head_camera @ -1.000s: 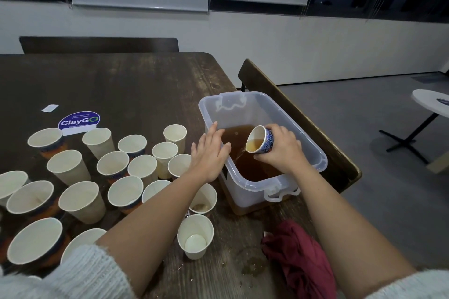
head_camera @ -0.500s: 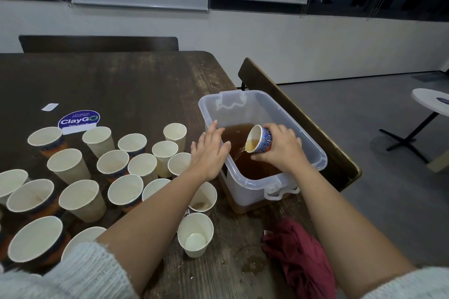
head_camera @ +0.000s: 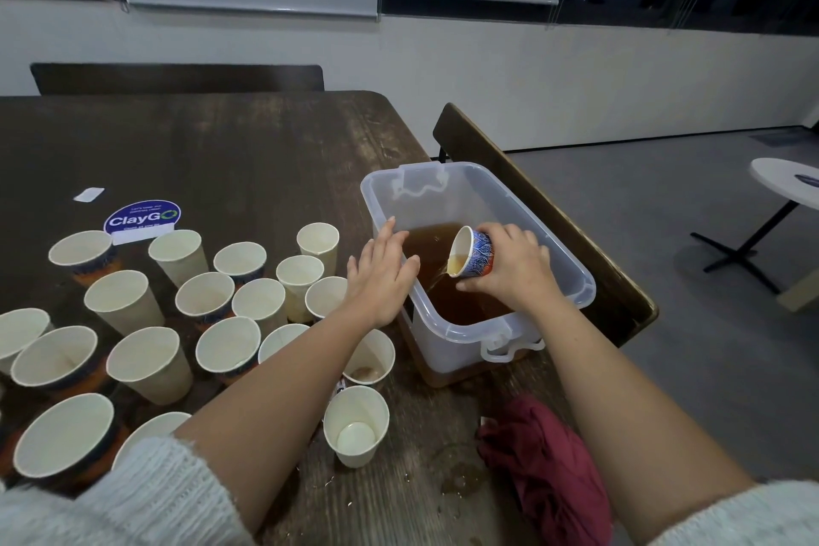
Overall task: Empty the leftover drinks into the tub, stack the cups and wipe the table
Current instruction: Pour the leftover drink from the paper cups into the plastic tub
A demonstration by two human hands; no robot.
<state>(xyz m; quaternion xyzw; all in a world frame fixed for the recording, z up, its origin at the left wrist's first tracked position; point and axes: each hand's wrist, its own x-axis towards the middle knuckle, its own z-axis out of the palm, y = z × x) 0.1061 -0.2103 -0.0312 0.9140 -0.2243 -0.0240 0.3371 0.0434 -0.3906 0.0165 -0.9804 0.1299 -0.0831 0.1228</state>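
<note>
My right hand (head_camera: pixel 514 268) grips a blue-patterned paper cup (head_camera: pixel 470 252), tipped on its side over the clear plastic tub (head_camera: pixel 554 257). A thin brown stream runs from the cup's rim into the brown liquid in the tub. My left hand (head_camera: pixel 381 277) lies flat with straight fingers against the tub's left rim. Several upright paper cups (head_camera: pixel 259 306) crowd the dark wooden table (head_camera: pixel 221 155) to the left. A dark red cloth (head_camera: pixel 545 461) lies bunched near the front edge.
A cup (head_camera: pixel 356 426) with a little pale liquid and another (head_camera: pixel 370 359) with brown dregs stand beside my left forearm. Small spills (head_camera: pixel 456 470) wet the wood near the cloth. A ClayGo sticker (head_camera: pixel 142 215) is on the table. A wooden chair back (head_camera: pixel 532 208) rises behind the tub.
The cup in my right hand has tipped further and the stream of drink keeps running into the tub. My left hand has stayed on the tub's rim.
</note>
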